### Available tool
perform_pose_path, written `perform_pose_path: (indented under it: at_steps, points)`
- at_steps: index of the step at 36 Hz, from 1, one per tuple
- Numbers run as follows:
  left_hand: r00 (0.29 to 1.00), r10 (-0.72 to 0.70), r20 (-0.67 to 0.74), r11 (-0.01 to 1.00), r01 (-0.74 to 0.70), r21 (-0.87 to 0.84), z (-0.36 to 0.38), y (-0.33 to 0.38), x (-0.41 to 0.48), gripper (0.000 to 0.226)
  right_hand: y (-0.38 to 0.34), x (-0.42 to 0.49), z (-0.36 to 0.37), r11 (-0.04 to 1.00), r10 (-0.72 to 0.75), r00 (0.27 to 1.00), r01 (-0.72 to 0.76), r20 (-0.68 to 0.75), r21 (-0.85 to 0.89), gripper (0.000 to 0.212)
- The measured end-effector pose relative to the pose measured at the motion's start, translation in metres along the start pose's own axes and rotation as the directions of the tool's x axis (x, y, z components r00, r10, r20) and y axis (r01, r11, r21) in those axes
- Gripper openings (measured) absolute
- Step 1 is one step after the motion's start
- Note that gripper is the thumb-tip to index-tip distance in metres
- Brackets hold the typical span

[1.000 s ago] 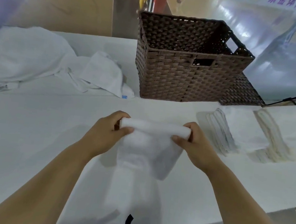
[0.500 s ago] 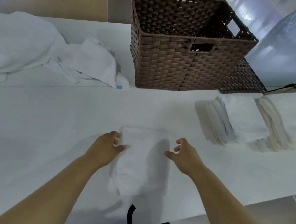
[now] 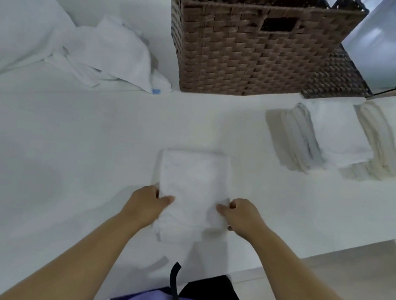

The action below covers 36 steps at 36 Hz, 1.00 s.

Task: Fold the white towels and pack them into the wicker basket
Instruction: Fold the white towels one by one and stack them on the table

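Between both hands' fingers [image 3: 166, 199]: folded white towel [image 3: 194, 179] on bench [image 3: 66, 145] | left hand [image 3: 145, 204], right hand [image 3: 241, 216] pinch its near side edges | long axis runs away toward wicker basket [image 3: 254, 56] beyond fingers | hands equally near

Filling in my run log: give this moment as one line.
phase: folding | left hand: pinches towel, near-left edge | right hand: pinches near-right edge | towel: lying on table | wicker basket: beyond towel, apart

one head-worn view, close above the white table [image 3: 65, 157], facing forward and down.
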<state>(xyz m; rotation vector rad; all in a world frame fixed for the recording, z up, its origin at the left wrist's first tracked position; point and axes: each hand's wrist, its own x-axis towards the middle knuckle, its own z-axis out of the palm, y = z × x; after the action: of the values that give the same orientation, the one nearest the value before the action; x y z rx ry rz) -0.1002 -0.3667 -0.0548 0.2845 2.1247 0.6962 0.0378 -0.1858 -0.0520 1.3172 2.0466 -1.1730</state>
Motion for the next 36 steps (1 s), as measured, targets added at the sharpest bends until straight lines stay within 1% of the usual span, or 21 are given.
perform_pose_path:
  at_steps: [4, 6, 8, 10, 13, 14, 16, 18, 21, 25, 27, 29, 32, 34, 36]
  points:
    - [0.999, -0.034, -0.041, 0.998, 0.032, -0.050, 0.000, -0.002, -0.001, 0.033, 0.004, 0.000, 0.000, 0.987, 0.027, 0.999, -0.029, 0.020, 0.156, 0.038]
    - [0.998, -0.041, -0.056, 0.997, 0.037, -0.069, 0.000, -0.003, -0.001, 0.035, 0.005, 0.000, -0.002, 0.978, 0.027, 0.999, -0.035, 0.042, 0.208, 0.042]
    - [0.997, -0.037, -0.070, 0.995, 0.030, -0.094, 0.000, -0.005, -0.002, 0.039, 0.006, 0.000, -0.003, 0.966, 0.019, 0.998, -0.032, 0.052, 0.258, 0.042]
    - [0.996, -0.028, -0.082, 0.994, 0.019, -0.110, 0.002, -0.007, -0.004, 0.038, 0.007, -0.001, -0.005, 0.957, 0.006, 0.998, -0.022, 0.055, 0.289, 0.042]
    - [0.995, -0.023, -0.098, 0.996, 0.014, -0.093, 0.003, -0.009, -0.006, 0.041, 0.010, -0.002, -0.004, 0.963, -0.018, 0.998, 0.002, 0.057, 0.268, 0.030]
    - [0.995, -0.026, -0.096, 0.995, 0.016, -0.102, 0.003, -0.009, -0.007, 0.044, 0.011, -0.002, -0.004, 0.964, -0.021, 0.998, 0.007, 0.052, 0.267, 0.030]
    - [0.996, -0.041, -0.078, 0.990, 0.030, -0.137, 0.002, -0.010, -0.008, 0.051, 0.010, -0.003, -0.004, 0.960, -0.023, 0.999, 0.011, 0.041, 0.279, 0.039]
    - [0.998, -0.049, -0.044, 0.984, 0.041, -0.174, 0.001, -0.010, -0.008, 0.052, 0.010, -0.004, -0.002, 0.960, -0.043, 0.999, 0.032, 0.034, 0.277, 0.042]
    - [0.999, -0.038, -0.006, 0.983, 0.037, -0.178, 0.002, -0.013, -0.008, 0.045, 0.011, -0.005, -0.001, 0.977, -0.074, 0.997, 0.068, 0.023, 0.202, 0.031]
    - [0.999, -0.026, 0.023, 0.973, 0.030, -0.230, 0.005, -0.017, -0.008, 0.036, 0.013, -0.008, 0.001, 0.987, -0.073, 0.997, 0.073, -0.004, 0.143, 0.030]
    - [0.999, -0.031, 0.034, 0.967, 0.038, -0.253, 0.005, -0.018, -0.008, 0.034, 0.013, -0.009, 0.002, 0.985, -0.070, 0.997, 0.071, -0.011, 0.160, 0.033]
    - [0.998, -0.043, 0.050, 0.948, 0.057, -0.313, 0.004, -0.017, -0.009, 0.033, 0.012, -0.009, 0.002, 0.979, -0.048, 0.999, 0.052, -0.026, 0.199, 0.037]
    - [0.995, -0.037, 0.089, 0.917, 0.069, -0.392, 0.002, -0.014, -0.013, 0.023, 0.012, -0.013, 0.002, 0.968, -0.046, 0.998, 0.053, -0.036, 0.247, 0.036]
    - [0.994, -0.024, 0.107, 0.930, 0.062, -0.363, 0.001, -0.017, -0.016, 0.021, 0.014, -0.016, 0.002, 0.965, -0.050, 0.999, 0.054, -0.021, 0.256, 0.034]
    - [0.993, -0.022, 0.116, 0.959, 0.054, -0.278, 0.000, -0.022, -0.017, 0.026, 0.019, -0.018, 0.001, 0.967, -0.051, 0.999, 0.048, 0.007, 0.250, 0.037]
